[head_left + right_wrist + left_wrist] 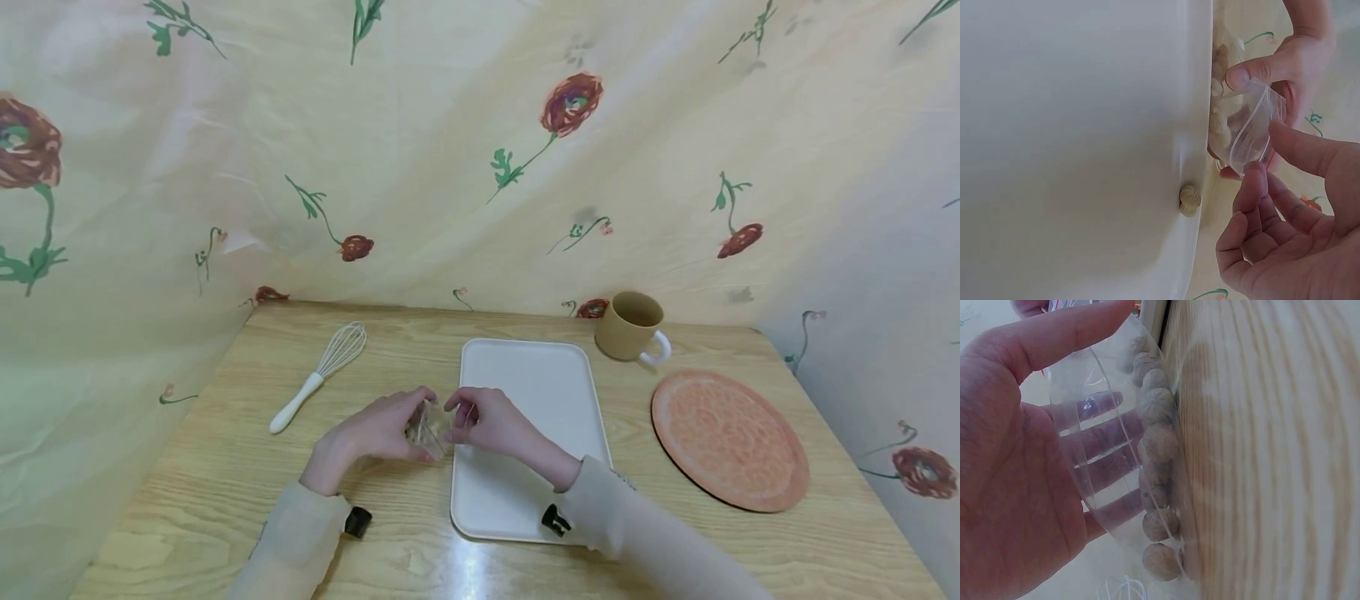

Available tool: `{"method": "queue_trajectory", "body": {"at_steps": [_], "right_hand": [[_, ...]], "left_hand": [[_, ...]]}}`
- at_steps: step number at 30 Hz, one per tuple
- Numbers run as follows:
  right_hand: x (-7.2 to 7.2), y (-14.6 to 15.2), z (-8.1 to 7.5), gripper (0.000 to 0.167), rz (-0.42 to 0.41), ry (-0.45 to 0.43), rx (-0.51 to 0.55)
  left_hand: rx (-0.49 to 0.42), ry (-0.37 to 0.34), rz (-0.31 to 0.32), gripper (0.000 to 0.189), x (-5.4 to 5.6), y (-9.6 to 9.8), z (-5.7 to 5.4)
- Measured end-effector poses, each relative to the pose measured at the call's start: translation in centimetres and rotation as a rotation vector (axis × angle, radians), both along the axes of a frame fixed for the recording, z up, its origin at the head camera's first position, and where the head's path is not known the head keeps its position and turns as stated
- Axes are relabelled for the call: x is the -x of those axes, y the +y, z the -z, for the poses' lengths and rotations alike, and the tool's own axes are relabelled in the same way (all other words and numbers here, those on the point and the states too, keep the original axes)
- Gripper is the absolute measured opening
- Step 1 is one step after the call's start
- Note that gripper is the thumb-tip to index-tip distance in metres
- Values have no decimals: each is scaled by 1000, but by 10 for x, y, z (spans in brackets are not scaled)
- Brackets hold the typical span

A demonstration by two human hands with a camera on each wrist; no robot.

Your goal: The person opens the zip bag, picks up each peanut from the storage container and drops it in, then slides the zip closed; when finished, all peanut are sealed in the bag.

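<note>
A clear zip bag (427,429) with several unshelled peanuts (1160,442) inside lies beside the left long edge of a white tray (525,367). My left hand (378,429) grips the bag from the left, thumb on the near side and fingers round the far side. At the bag's zip-strip mouth (1259,131), my right hand (491,423) holds the edge with thumb and curled forefinger, over the tray's left rim. One peanut (1190,201) sits in the tray against that rim; in the head view the right hand hides it.
A whisk with a white handle (296,402) lies to the left. Behind the tray's right corner stands a tan mug (618,329) with a white handle. A round pinkish patterned mat (731,437) lies at the right. Floral cloth (450,167) hangs along the table's back edge.
</note>
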State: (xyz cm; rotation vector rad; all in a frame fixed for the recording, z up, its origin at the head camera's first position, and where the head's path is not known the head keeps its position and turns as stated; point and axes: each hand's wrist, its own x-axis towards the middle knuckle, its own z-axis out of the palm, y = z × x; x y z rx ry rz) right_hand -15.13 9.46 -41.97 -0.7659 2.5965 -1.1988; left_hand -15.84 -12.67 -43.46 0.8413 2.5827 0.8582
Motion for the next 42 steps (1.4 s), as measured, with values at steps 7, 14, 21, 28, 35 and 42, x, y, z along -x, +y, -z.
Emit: {"method": "queue_trajectory", "body": {"at_steps": [7,14,21,28,35,42], "right_hand": [[-1,2,-3,27,-8,-8,9],[-2,6,-5,27,-14,-8,5],[4,13,-4,28,1,-5,-8],[14,21,3,32,26,-58,-50],[24,25,7,39,10,-110,-127],[30,21,14,36,-20,-117,-196]], "left_hand": [[11,-10,-17,79,-1,0,0],[15,-17,-24,80,0,1,1],[18,-21,-26,80,0,1,0],[13,-26,-27,78,1,1,-1],[17,-18,-22,77,3,1,2],[12,-12,-16,75,1,0,1]]}}
